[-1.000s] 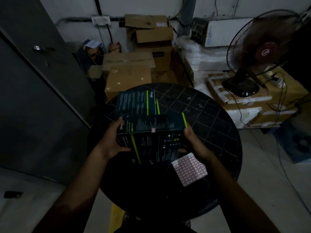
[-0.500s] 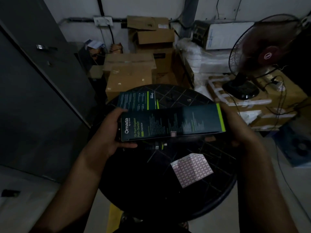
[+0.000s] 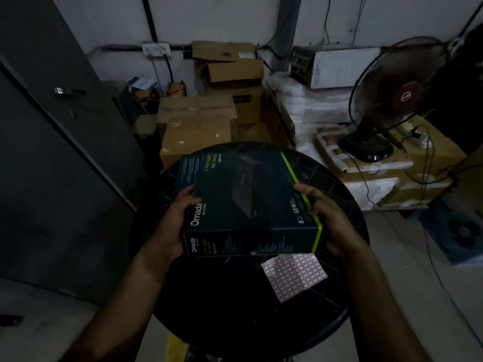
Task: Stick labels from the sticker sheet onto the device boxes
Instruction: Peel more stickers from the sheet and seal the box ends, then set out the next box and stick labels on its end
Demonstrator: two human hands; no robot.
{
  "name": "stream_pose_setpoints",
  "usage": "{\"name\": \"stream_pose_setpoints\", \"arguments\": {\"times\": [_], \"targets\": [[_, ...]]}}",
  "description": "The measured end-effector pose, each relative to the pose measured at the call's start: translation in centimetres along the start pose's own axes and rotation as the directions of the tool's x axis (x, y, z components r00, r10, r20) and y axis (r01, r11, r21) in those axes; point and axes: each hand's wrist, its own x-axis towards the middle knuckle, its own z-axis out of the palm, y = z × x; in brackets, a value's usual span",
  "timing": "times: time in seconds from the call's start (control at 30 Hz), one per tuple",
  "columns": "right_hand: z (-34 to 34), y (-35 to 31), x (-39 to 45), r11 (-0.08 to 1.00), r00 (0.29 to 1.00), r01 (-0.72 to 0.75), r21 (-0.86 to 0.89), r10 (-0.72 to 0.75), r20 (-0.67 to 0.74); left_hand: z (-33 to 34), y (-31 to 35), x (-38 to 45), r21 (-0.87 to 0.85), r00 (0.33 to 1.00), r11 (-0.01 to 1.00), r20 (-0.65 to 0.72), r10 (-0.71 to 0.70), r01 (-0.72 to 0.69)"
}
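The sticker sheet (image 3: pixel 294 275) lies flat on the round black table (image 3: pixel 209 296), near edge; above it, left hand (image 3: pixel 173 220) and right hand (image 3: pixel 322 212) grip the Omada device box (image 3: pixel 248 202) by its ends, front face up; handling step, likely; next, set it down and peel a label.

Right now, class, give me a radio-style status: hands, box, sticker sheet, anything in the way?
Left hand and right hand grip the box by its ends. Sticker sheet flat on the round table, untouched. Nothing blocking.
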Motion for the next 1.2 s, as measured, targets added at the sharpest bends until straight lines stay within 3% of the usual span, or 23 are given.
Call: {"name": "stream_pose_setpoints", "arguments": {"times": [0.1, 0.17, 0.27, 0.37, 0.43, 0.5, 0.63, 0.77, 1.07, 1.2], "targets": [[-0.2, 1.3, 0.5, 0.981, 0.991, -0.113, 0.155, 0.099, 0.093, -0.6, -1.2, 0.6, 0.136, 0.988, 0.979, 0.035, 0.148, -0.151], [-0.7, 2.4, 1.2, 0.977, 0.985, -0.134, 0.167, 0.113, 0.128, -1.1, -2.0, 0.9, 0.227, 0.976, 0.951, 0.112, 0.188, -0.209], [-1.4, 3.8, 2.4, 0.996, 0.997, -0.026, -0.088, 0.032, 0.071, -1.2, -3.2, 1.6, 0.416, 0.954, 0.862, 0.204, 0.222, -0.289], [-2.3, 5.0, 3.9, 0.894, 0.993, 0.11, -0.434, -0.079, 0.089, -1.0, -4.3, 2.6, 0.717, 0.93, 0.594, 0.262, 0.257, -0.365], [-3.3, 5.6, 4.8, 0.822, 0.991, 0.131, -0.555, -0.101, 0.083, -0.6, -5.2, 3.3, 0.783, 0.911, 0.467, 0.334, 0.241, -0.411], [-4.4, 5.9, 5.4, 0.775, 0.991, 0.13, -0.618, -0.108, 0.073, 0.0, -6.0, 4.0, 0.804, 0.901, 0.407, 0.37, 0.227, -0.433], [-6.8, 6.1, 6.2, 0.709, 0.988, 0.137, -0.692, -0.152, 0.04, 2.3, -7.2, 6.3, 0.803, 0.893, 0.394, 0.374, 0.249, -0.446], [-11.0, 5.8, 8.5, 0.721, 0.99, 0.095, -0.687, -0.141, -0.012, 6.2, -8.5, 9.9, 0.81, 0.894, 0.378, 0.395, 0.213, -0.448], [-20.7, 6.8, 17.1, 0.719, 0.999, 0.008, -0.694, -0.035, -0.024, 13.3, -15.6, 21.1, 0.808, 0.964, 0.528, 0.25, 0.091, -0.26], [-23.5, 9.8, 20.5, 0.701, 0.998, -0.064, -0.71, 0.041, -0.05, 13.4, -18.8, 25.5, 0.834, 0.977, 0.513, 0.206, 0.052, -0.204]]}}
